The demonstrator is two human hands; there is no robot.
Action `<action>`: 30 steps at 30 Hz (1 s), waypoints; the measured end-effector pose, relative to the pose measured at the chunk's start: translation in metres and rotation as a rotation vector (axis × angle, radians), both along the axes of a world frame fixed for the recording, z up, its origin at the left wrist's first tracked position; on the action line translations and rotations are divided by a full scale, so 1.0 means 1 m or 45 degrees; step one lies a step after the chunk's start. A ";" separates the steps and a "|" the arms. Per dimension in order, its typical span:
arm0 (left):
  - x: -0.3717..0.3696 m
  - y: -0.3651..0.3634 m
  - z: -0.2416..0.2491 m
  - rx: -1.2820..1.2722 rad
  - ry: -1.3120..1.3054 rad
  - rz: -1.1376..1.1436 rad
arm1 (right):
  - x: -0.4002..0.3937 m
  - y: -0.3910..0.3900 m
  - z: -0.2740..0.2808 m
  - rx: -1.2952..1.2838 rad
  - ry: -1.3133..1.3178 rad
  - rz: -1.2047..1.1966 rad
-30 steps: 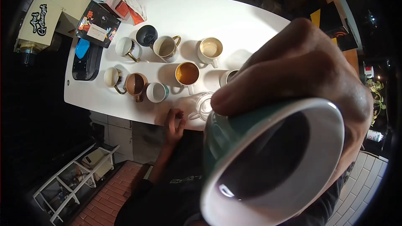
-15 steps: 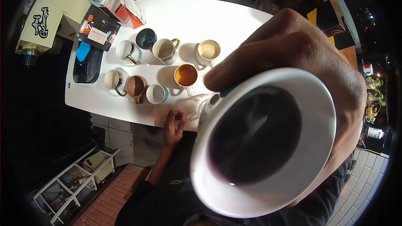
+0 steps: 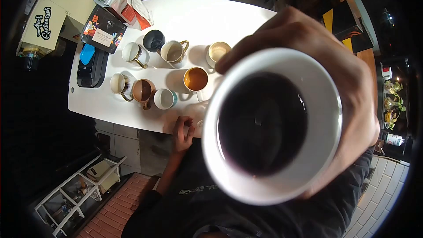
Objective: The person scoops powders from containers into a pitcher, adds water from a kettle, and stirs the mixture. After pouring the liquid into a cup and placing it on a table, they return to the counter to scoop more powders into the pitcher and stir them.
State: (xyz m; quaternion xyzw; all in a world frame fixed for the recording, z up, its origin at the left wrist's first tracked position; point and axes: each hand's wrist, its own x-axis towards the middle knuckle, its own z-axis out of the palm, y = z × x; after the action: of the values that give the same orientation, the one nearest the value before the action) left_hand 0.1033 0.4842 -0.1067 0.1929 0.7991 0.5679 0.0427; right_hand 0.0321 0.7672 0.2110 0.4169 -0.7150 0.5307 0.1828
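Observation:
A white cup (image 3: pixel 324 105) with dark liquid (image 3: pixel 263 123) inside is held close up before the camera. My right hand (image 3: pixel 326 48) is wrapped round its far side, and most of those fingers are hidden behind it. By the table's near edge rests my left hand (image 3: pixel 183 133), loosely curled with fingers and thumb apart and nothing in it. Closest to that hand are a white cup with a teal outside (image 3: pixel 165 99), a brown mug (image 3: pixel 143 91) and a mug with an orange inside (image 3: pixel 195 79). The large cup hides nearly all of a glass vessel.
On the white table (image 3: pixel 211 17) stand a black cup (image 3: pixel 154 41), a gold-handled mug (image 3: pixel 173 53), a cream mug (image 3: pixel 218 52) and other mugs. Coffee bags (image 3: pixel 125 4), a dark box (image 3: pixel 102 31), and a black scale (image 3: pixel 91 71) with a blue item (image 3: pixel 87 54) lie left.
My right hand has raised the cup slightly and turned its opening more squarely to the camera. The cup covers more of the glass vessel. My left hand has stayed put.

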 end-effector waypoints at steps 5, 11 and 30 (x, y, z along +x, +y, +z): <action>0.004 0.005 0.007 -0.025 0.080 0.091 | -0.010 0.012 0.014 0.410 -0.400 -0.206; 0.001 0.003 0.014 -0.102 0.024 0.031 | -0.075 0.021 -0.057 0.361 -0.781 -0.386; -0.008 0.002 0.011 -0.052 0.025 -0.032 | -0.253 0.013 -0.249 0.428 -0.867 -0.655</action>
State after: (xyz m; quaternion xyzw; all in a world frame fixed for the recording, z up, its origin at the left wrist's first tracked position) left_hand 0.0951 0.4859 -0.0955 0.2074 0.8084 0.5489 0.0461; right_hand -0.2212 0.7802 -0.0378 0.0516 -0.8907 0.4515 -0.0067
